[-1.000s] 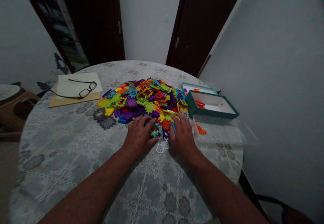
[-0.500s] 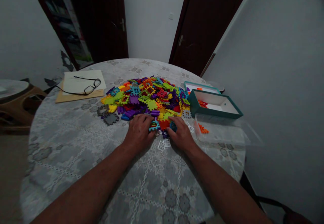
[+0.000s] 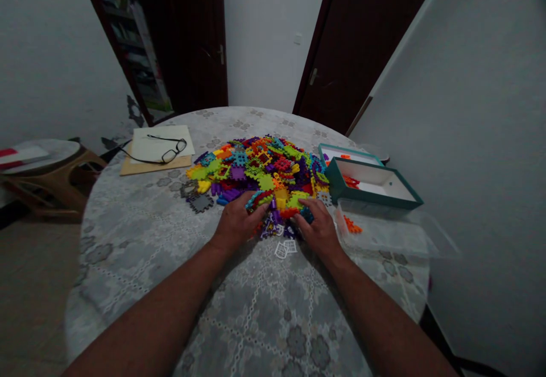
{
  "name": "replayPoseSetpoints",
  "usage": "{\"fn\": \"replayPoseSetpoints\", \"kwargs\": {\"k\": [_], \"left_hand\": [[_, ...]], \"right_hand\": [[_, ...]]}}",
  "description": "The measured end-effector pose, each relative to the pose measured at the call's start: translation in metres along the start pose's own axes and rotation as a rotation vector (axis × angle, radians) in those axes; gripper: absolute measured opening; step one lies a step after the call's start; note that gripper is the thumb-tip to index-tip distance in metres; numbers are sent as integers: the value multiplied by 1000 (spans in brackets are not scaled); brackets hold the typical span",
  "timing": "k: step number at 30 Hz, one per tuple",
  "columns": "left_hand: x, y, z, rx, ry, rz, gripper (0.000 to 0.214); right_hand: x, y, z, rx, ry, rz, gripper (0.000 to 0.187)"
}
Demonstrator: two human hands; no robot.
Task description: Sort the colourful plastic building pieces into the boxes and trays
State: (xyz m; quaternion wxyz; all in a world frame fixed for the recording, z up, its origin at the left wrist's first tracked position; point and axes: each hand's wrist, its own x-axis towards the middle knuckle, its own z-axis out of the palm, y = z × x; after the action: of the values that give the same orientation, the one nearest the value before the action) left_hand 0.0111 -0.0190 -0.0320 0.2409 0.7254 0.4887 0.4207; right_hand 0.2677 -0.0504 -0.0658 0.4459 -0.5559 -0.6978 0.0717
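A heap of colourful interlocking plastic pieces lies in the middle of a round table covered with a patterned cloth. My left hand rests on the near edge of the heap, fingers curled over blue and red pieces. My right hand lies flat on the near right edge, fingers spread over pieces. Between the hands sit purple, red and clear pieces, with a clear grid piece just in front.
A teal box and its lid hold orange pieces at the right. A clear plastic tray with orange pieces lies in front of the box. Glasses rest on papers at the far left. A wooden stool stands left of the table.
The view has swung left and down a little. My left hand's fingers have curled onto blue pieces, and both hands have dragged pieces at the heap's near edge.
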Motion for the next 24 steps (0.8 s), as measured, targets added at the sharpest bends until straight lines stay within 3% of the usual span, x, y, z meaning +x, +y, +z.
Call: {"fn": "replayPoseSetpoints", "kwargs": {"k": [10, 18, 24], "left_hand": [[10, 1, -6, -237, 37, -300, 23], [9, 2, -8, -327, 35, -341, 29], [8, 8, -12, -486, 12, -390, 34]], "right_hand": [[-1, 2, 2, -32, -19, -27, 36], [-4, 3, 1, -251, -6, -59, 32], [-8, -20, 0, -280, -39, -192, 40]]}}
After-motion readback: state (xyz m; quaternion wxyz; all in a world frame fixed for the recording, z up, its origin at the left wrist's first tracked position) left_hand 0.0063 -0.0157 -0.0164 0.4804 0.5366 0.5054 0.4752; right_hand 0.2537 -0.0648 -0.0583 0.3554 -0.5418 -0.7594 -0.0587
